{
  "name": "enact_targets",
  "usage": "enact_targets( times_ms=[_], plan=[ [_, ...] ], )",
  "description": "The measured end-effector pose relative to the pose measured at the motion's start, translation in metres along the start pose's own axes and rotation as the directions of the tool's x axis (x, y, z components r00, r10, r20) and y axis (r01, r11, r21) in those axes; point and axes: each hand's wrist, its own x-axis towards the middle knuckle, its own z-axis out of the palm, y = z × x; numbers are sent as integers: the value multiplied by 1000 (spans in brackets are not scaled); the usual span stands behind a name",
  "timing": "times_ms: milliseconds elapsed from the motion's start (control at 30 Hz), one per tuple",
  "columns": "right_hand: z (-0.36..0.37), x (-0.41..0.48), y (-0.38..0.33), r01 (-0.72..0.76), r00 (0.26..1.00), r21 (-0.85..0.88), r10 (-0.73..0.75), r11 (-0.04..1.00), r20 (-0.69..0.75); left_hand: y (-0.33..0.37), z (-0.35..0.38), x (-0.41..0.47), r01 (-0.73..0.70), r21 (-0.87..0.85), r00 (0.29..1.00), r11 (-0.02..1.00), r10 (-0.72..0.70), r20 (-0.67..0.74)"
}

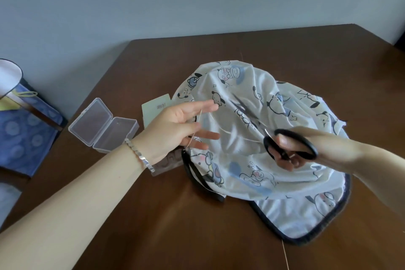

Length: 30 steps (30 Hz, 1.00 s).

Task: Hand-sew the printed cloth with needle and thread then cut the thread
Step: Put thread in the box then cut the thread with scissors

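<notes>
The white printed cloth (241,160), with cartoon dogs and a dark trim, lies crumpled on the brown table (153,215). My left hand (175,125) hovers over the cloth's left edge with its fingers spread and straight. A pale thread (232,132) runs across those fingers and curves right to the scissors. My right hand (291,149) grips black-handled scissors (269,138). Their blurred blades point up-left over the cloth, slightly apart, and the thread meets them near the pivot. I cannot make out the needle.
An open clear plastic box (103,125) sits left of my left hand, with a pale card (156,107) behind it. A blue patterned bag (26,133) stands off the table's left edge. A loose thread end (286,254) trails off near the table's front.
</notes>
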Motion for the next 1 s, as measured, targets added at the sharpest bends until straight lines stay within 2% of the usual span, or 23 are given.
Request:
enact_targets(
  times_ms=[100, 333, 667, 1000],
  plan=[
    [3, -5, 4, -16, 999, -123, 22, 992, 44, -4, -7, -1, 89, -14, 990, 996, -87, 108],
    [16, 8, -4, -92, 990, -194, 110, 977, 85, 1, -5, 0, 167, 6, 954, 986, -163, 250],
    [26, 22, 3, -98, 992, -170, 109, 980, 57, 0, -2, -3, 192, 13, 937, 981, -187, 294],
    [26, 21, -5, -153, 986, -191, 164, 970, 43, 1, -3, -3, 207, 28, 940, 978, -207, 272]
  ],
)
